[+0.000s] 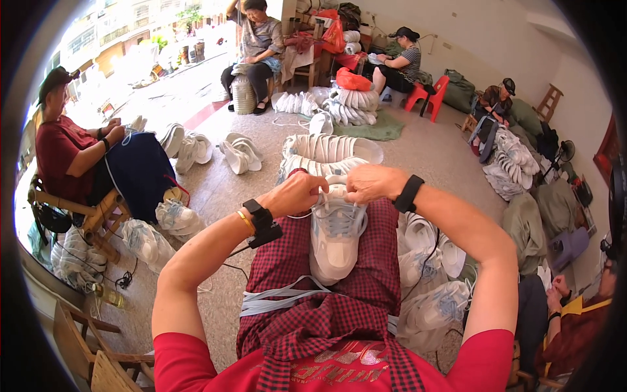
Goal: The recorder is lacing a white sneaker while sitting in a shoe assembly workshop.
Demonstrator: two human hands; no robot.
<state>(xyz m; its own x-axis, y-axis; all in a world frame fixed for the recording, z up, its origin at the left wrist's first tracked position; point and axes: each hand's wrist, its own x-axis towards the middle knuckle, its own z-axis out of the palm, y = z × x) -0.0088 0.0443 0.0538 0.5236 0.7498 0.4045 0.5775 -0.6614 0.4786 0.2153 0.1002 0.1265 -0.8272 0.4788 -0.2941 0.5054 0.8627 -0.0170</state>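
I am looking at an informal shoe workshop, a bare room with a concrete floor [215, 189] open to a sunlit street far beyond my left hand [297, 194]. Rows of white sneakers [330, 149] lie just ahead of my hands, with more heaped shoes [506, 166] well off past my right hand [372, 181]. A seated worker [65, 153] sits out to the left of my left hand, others sit on low stools [428, 97] far ahead, each bent over shoes. Loose white laces [277, 300] rest below my hands.

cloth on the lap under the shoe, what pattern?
Red and dark check on the lap cloth, under the white shoe. Head view.
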